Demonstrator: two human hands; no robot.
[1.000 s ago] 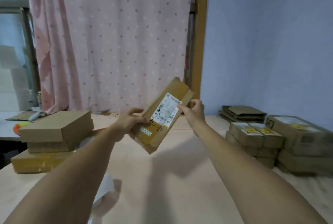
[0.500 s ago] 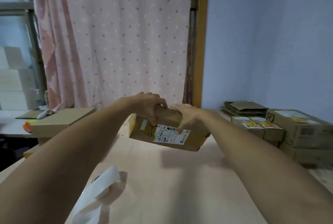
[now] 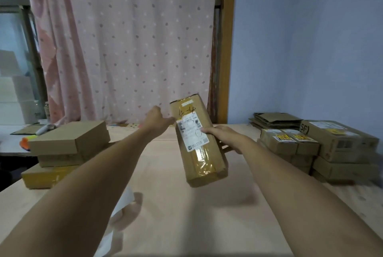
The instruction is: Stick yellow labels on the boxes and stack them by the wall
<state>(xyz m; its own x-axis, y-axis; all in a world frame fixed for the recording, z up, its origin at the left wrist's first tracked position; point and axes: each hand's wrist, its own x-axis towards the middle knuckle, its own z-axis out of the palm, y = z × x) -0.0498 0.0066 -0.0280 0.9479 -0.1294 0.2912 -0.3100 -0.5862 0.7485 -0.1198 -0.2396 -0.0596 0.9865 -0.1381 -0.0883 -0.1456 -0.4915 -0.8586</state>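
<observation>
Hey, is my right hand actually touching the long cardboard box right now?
Touching. The head view shows the right hand gripping the box at its right edge, with the thumb lying flat on the white label.

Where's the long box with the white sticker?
In the head view, mid-frame: the long box is held above the table, right hand gripping its right side, left hand at its top left.

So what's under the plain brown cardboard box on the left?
Two boxes: another brown cardboard box, then a yellow-taped flat box on the wooden table. Their tops are covered.
</observation>
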